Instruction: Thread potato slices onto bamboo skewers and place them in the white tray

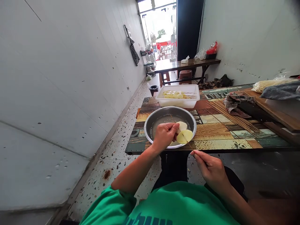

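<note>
Over the metal basin [147,125], my left hand [165,135] is closed on a pale potato slice [182,126], gripped between thumb and fingers. A second, yellower potato slice [184,137] is threaded on a thin bamboo skewer [191,147] just in front of it. The lower end of that skewer is pinched in the fingers of my right hand [211,167], nearer my body, below the table edge. Cloudy liquid lies in the basin. Behind it, a white plastic tub [178,103] holds skewered pale slices [173,94].
Loose bamboo skewers [234,117] lie on the patterned table [215,132] at right, beside a crumpled cloth [237,104] and a wooden board [278,109]. A black bin [153,90] stands on the floor beyond. A second table [194,64] is farther back, near the bright doorway.
</note>
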`<state>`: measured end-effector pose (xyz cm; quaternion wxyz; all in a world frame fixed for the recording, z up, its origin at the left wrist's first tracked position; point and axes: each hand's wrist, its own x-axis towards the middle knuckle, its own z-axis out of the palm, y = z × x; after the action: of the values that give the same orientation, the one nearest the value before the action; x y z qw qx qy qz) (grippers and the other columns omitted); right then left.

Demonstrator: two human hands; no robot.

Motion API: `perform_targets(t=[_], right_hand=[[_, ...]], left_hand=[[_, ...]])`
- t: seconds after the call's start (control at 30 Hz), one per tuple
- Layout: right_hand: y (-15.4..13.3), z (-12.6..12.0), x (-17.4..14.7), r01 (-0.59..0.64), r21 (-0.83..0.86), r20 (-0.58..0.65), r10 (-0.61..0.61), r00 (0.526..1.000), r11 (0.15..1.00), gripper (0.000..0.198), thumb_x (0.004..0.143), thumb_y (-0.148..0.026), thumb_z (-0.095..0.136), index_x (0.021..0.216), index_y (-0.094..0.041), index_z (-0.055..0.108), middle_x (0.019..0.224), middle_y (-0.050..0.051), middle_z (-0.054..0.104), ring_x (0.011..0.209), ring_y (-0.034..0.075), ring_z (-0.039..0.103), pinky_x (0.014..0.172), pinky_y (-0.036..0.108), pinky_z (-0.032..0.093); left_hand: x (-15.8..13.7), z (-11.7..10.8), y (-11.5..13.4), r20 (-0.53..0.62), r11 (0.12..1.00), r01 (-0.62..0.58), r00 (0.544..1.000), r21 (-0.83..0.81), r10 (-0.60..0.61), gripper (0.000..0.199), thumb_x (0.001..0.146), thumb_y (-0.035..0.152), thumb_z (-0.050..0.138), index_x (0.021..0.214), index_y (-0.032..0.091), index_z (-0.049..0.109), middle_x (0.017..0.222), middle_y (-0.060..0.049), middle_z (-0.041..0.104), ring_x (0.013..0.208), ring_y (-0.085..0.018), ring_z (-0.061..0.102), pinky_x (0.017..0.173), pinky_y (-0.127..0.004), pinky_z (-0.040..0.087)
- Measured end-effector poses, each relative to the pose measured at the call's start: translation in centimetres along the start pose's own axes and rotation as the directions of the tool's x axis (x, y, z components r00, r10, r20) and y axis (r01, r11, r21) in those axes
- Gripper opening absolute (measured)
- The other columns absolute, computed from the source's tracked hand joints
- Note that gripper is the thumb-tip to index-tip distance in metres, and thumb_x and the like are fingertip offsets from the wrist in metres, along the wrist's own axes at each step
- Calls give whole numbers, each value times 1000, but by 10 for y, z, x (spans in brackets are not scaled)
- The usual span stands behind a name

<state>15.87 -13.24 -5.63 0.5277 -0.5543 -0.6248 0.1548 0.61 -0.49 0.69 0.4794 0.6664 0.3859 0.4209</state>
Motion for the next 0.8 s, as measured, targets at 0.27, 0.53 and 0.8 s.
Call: perform_targets(t=[0.27, 0.53, 0.8], right_hand=[[0, 1, 10, -102, -8, -46, 101, 994, 995, 28, 92, -35, 50, 91, -19, 73, 56, 1, 62, 45, 15, 54, 45, 26, 44], [-1, 11, -5, -182, 4, 40, 182, 983, 983, 33, 94, -36, 45, 99, -16, 70, 47, -4, 45, 40, 13, 44, 41, 25, 36], [-8, 7, -2, -256, 136, -3, 258, 966, 957, 30, 93, -39, 47, 88, -17, 66, 52, -3, 46, 43, 12, 42, 41, 24, 34]], left_hand=[[-9, 19, -14, 124, 912, 167, 984, -376, -129, 46, 69, 55, 72, 86, 13, 70, 71, -4, 65, 60, -11, 58, 60, -25, 50], [-18, 30, -22, -39, 979, 25, 999, -203, -34, 44, 88, 52, 50, 68, 15, 64, 61, -2, 59, 53, -10, 49, 54, -23, 41], [-29, 35, -1, 176, 999, -34, 984, 1, 33, 46, 89, 44, 49, 53, 16, 50, 52, 0, 49, 51, -8, 40, 52, -23, 31]])
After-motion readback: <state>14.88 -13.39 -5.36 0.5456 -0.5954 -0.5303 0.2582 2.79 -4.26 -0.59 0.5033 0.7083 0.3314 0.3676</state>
